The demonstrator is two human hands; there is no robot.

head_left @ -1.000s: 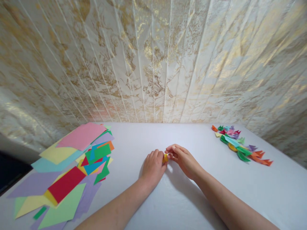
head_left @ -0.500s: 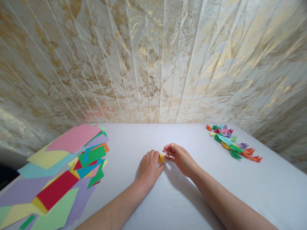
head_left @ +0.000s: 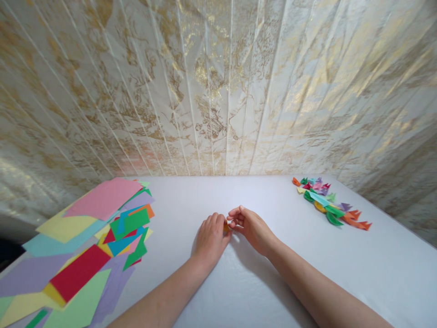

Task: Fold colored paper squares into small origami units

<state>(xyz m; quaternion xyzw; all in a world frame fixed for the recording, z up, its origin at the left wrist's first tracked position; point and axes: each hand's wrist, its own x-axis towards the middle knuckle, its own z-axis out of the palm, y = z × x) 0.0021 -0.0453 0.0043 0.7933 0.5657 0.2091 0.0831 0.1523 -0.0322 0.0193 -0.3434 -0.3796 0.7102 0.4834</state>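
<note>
A small piece of yellow folded paper shows between my two hands, mostly hidden by fingers. My left hand is closed on it from the left, its thumb on the near side. From the right, my right hand reaches in with curled fingers, thumb and fingertips at the paper's right edge. Whether those fingertips grip it is hard to make out.
Sheets of coloured paper lie at the left, among them a pink sheet, a red one and a green one. Several small folded paper pieces stand in a row at the back right of the white table.
My right hand has moved slightly left, closer to my left hand, and less of the yellow paper shows. The view has shifted a little.
</note>
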